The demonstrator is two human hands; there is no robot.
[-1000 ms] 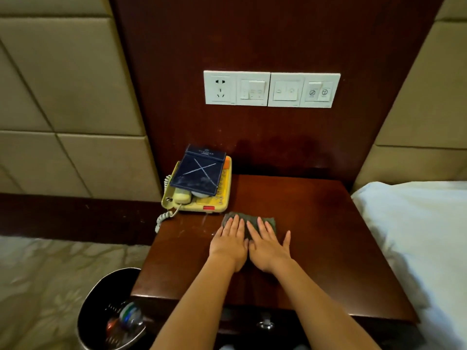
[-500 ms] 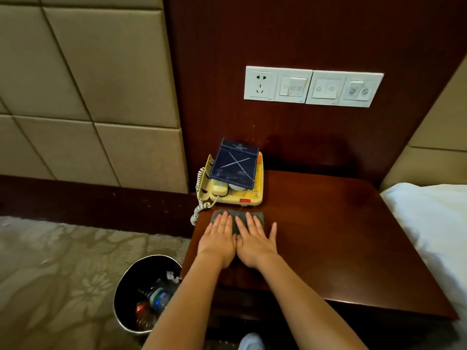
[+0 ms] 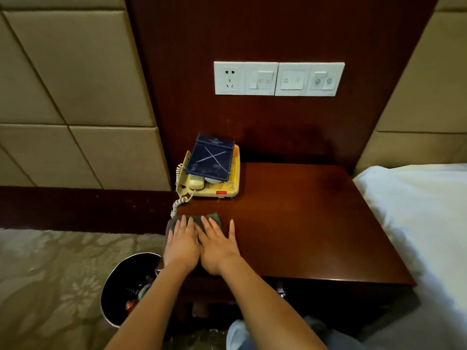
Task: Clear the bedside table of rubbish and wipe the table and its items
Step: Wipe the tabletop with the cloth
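The dark wooden bedside table (image 3: 303, 223) carries a yellow telephone (image 3: 227, 184) at its back left corner, with a dark blue folder (image 3: 211, 157) lying on top of it. In front of the phone, a grey-green cloth (image 3: 214, 218) lies at the table's left edge, its left end slightly over the edge. My left hand (image 3: 182, 246) and my right hand (image 3: 218, 246) lie side by side on the cloth, palms down and fingers stretched out, pressing it to the wood. They cover most of the cloth.
A round dark bin (image 3: 126, 281) with bottles and rubbish stands on the carpet left of the table. A white bed (image 3: 424, 223) adjoins the table's right side. Wall sockets and switches (image 3: 278, 78) sit above. The phone's coiled cord (image 3: 177, 205) hangs off the left edge.
Both hands have slid the cloth leftward across the table front, from near the middle to the left edge. The phone and folder have stayed put.
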